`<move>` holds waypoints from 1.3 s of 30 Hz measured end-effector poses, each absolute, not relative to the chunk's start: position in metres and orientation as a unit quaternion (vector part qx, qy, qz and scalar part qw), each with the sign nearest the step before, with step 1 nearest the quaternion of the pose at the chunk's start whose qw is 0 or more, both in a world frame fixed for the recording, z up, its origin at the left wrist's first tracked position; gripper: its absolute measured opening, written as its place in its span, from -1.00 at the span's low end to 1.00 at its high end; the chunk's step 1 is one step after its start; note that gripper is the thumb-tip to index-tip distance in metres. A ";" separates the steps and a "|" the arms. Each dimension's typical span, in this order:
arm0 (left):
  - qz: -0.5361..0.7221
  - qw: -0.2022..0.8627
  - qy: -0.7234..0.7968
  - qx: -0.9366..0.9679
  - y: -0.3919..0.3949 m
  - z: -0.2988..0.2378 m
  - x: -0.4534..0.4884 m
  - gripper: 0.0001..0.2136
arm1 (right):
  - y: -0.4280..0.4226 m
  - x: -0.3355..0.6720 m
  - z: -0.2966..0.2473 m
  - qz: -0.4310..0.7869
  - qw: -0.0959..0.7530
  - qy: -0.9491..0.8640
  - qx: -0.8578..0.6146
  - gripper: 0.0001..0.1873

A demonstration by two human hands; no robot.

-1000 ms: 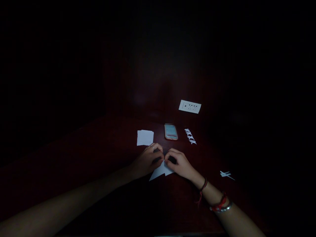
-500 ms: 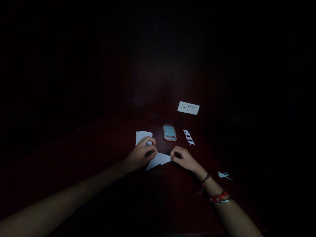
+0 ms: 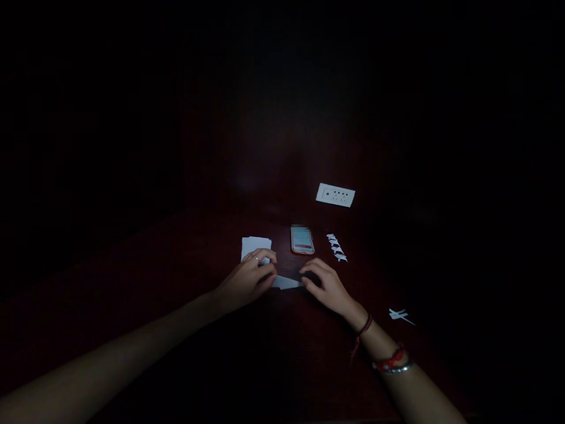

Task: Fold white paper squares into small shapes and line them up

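Low on the dark red desk (image 3: 176,253), right between the two hands, lies the folded white paper (image 3: 288,283), a slim wedge narrowing toward the right! Left hand (image 3: 251,280) at its broader end, fingers bent, fingertips down by the paper and covering part of it; whether they pinch it or merely press, I cannot tell from here. Over to the right hand (image 3: 329,287), thumb and forefinger curved at the narrow tip, a little gap showing between them, and again no telling how firm that contact is. Just beyond the left hand sits the stack of white sheets (image 3: 256,244), squarish, its near edge hidden behind the fingers, and there's a ring (image 3: 255,258) on that hand too. Further back, the phone (image 3: 302,239) lies face up, screen lit and partly pixelated. To its right, a slanting row of small folded papers (image 3: 336,247), one close after another! Out past the right forearm, a few thin paper strips (image 3: 399,315) lie crossed, while a cord bracelet (image 3: 363,331), a red band and a silvery bangle circle that arm. And behind everything, the white socket panel (image 3: 335,195) on the dark wall
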State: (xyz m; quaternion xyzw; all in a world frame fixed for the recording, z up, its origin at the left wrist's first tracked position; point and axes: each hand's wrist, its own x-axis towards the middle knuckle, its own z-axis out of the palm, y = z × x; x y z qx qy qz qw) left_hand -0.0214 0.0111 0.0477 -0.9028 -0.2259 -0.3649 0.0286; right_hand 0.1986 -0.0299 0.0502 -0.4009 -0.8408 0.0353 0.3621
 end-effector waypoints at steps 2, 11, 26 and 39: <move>-0.334 0.032 -0.201 -0.920 0.005 0.049 -0.014 -0.90 | -0.038 0.189 0.055 0.022 0.347 -0.856 -0.382 -0.83; -0.322 0.038 -0.175 -0.930 -0.008 0.062 -0.013 -0.91 | -0.038 0.186 0.051 0.015 0.305 -0.874 -0.378 -0.94; -0.351 0.022 -0.152 -0.924 -0.006 0.043 -0.002 -0.93 | -0.039 0.184 0.049 0.047 0.293 -0.884 -0.362 -0.96; -0.411 0.082 -0.227 -0.879 0.013 0.051 -0.034 -0.93 | -0.016 0.216 0.037 0.040 0.336 -0.835 -0.433 -0.93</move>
